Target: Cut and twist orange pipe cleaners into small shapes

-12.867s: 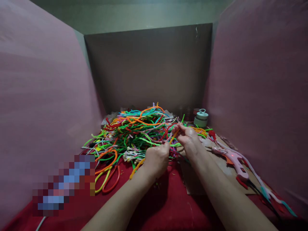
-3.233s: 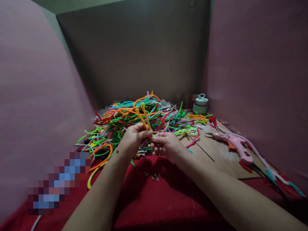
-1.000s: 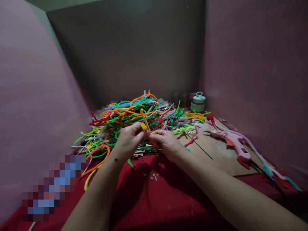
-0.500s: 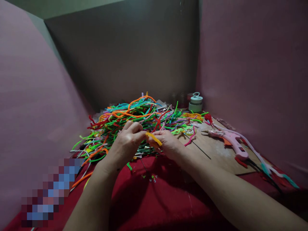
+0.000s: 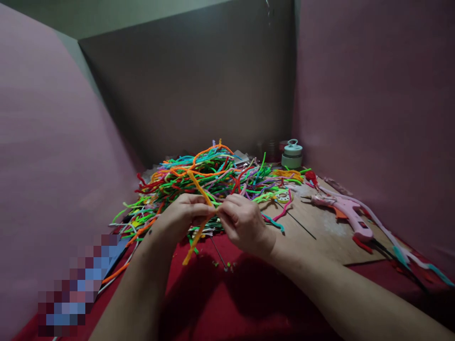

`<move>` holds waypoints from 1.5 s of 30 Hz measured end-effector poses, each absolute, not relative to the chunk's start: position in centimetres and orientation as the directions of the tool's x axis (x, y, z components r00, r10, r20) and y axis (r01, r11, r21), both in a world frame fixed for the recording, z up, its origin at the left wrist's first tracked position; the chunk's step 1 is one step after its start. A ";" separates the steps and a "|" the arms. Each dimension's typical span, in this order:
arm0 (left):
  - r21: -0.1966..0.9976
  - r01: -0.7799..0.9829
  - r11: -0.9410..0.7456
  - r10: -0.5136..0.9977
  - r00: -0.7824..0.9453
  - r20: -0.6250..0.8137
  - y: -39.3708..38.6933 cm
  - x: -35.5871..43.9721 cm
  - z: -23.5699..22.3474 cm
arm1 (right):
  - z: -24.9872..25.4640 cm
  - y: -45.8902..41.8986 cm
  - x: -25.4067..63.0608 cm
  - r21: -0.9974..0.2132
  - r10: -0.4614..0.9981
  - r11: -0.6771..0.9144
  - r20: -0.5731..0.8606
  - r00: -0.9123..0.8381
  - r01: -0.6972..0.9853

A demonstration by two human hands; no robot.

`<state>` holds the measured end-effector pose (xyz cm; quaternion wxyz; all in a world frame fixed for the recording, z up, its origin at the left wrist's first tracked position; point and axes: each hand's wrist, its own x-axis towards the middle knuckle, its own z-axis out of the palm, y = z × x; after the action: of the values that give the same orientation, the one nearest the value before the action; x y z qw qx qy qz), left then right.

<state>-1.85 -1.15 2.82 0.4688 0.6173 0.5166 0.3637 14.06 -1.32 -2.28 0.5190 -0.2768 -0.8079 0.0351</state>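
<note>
My left hand and my right hand meet in front of me, both pinched on one orange pipe cleaner. One end of it sticks up past my left fingers toward the heap. The other end hangs down over the red cloth. Just beyond my hands lies a big tangled heap of coloured pipe cleaners.
A wooden board lies to the right with a pink glue gun and its cord on it. A pale round tape dispenser stands at the back right. Pink walls close in left and right, a grey panel behind.
The orange pipe cleaner, earlier held upright and then bent short between my fingertips, now runs long, one end up and one hanging down. My hands have stayed together.
</note>
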 end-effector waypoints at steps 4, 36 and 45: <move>0.972 -0.055 0.230 0.901 0.388 -0.192 -0.5 -1.4 1.8 | -2.2 -1.3 14.4 -0.198 0.381 0.845 0.874 -0.301 0.497; 0.950 0.211 -0.229 0.927 0.344 0.147 -0.7 -0.8 1.4 | -1.8 -0.6 14.4 -0.582 0.653 0.750 0.727 -0.212 0.314; 0.768 0.501 -0.398 0.915 0.161 0.369 -1.5 -0.7 2.5 | -1.2 0.2 14.5 -0.923 0.928 0.050 0.185 -0.323 -0.382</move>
<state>-0.75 -1.48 2.46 0.2451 0.7214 0.4910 0.4224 14.47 0.18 -1.21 0.5162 -0.2682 -0.5087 0.6348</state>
